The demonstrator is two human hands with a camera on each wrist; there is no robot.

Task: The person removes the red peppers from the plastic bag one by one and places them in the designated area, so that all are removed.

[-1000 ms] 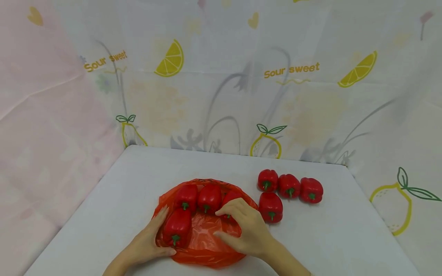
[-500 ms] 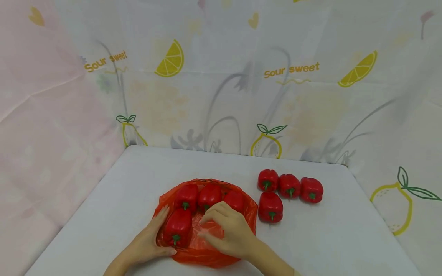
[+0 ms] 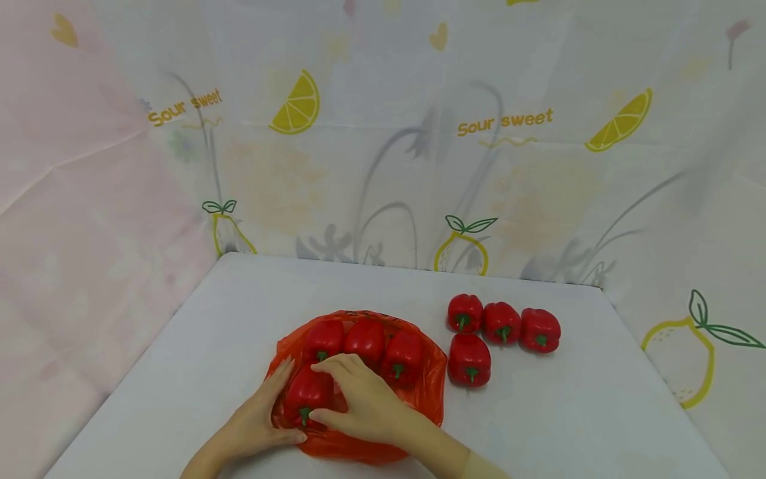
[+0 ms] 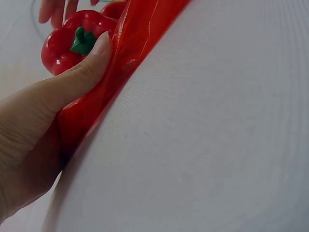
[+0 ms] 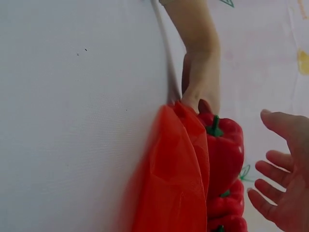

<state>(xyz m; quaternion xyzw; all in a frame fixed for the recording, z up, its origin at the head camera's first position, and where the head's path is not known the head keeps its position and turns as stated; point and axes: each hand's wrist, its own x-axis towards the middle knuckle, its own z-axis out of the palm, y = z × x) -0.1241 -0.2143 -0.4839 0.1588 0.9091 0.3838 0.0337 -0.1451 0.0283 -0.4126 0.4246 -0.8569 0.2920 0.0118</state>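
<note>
A red plastic bag [image 3: 359, 447] lies spread open on the white table, with several red bell peppers on it. In the head view my left hand [image 3: 254, 416] holds the bag's left rim, fingers along the side and thumb at the front edge. The left wrist view shows that thumb [image 4: 79, 79] over the bag's rim, by a bell pepper [image 4: 60, 46]. My right hand [image 3: 365, 402] hovers over the front-left bell pepper [image 3: 308, 392], thumb and fingers spread apart. The right wrist view shows a gap between this hand [image 5: 289, 179] and the pepper [image 5: 224, 154].
Several more bell peppers stand outside the bag to the right: one [image 3: 469, 360] beside its rim, and a row behind it including the rightmost pepper [image 3: 540, 330]. A printed cloth [image 3: 383, 166] hangs behind the white table [image 3: 574, 412].
My right hand has moved left from the right-hand pepper in the bag, across the bag's middle, to the front-left pepper. That right-hand pepper stays in the bag. The left hand has not moved.
</note>
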